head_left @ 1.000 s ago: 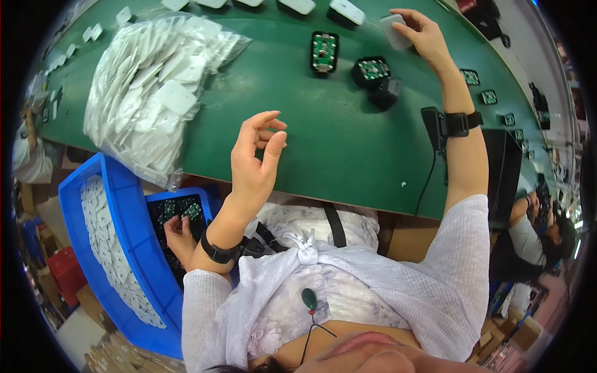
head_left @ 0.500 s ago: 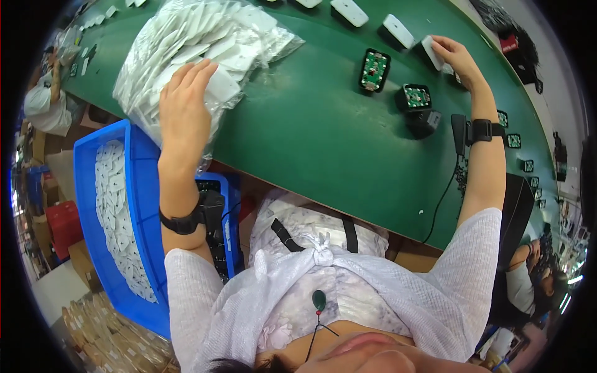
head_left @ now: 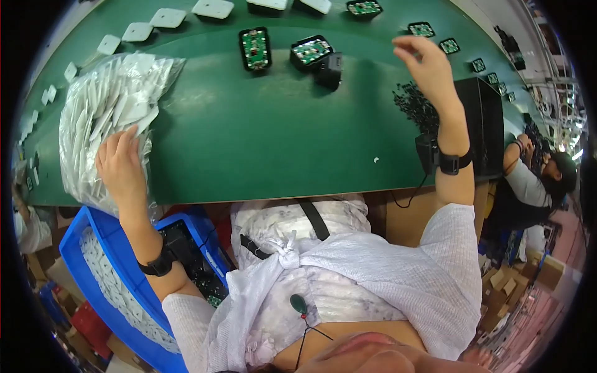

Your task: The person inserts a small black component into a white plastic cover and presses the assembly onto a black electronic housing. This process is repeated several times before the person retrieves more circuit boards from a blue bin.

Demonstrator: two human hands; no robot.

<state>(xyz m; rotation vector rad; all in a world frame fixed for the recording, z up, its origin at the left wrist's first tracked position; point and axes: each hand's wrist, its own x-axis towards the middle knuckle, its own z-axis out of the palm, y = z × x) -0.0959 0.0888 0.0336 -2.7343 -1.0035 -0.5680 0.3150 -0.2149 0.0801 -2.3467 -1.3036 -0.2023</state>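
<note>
My left hand (head_left: 122, 169) is at a clear plastic bag (head_left: 78, 133) of thin white plastic covers, its fingers closed on the edge of one white plastic cover (head_left: 147, 120). Above the table to the right hovers my right hand (head_left: 429, 67), empty, with thumb and fingers apart. Two black housings stand mid-table with green circuit boards inside: an upright one (head_left: 255, 50) and a tilted one (head_left: 310, 51). The tilted housing leans on a black block-shaped part (head_left: 329, 71). Farther back is another open housing with a board (head_left: 364, 9).
White-covered units (head_left: 168, 18) line the far edge; several open housings (head_left: 449, 46) curve along the right. Small black parts (head_left: 413, 105) lie beside a black box (head_left: 485, 124). Blue crates (head_left: 118, 245) stand below left. A co-worker (head_left: 535, 171) sits at the right.
My right hand has let go of a white cover on a unit at the back and moved off it. My left hand's fingers have closed at the pile. The view has swung right.
</note>
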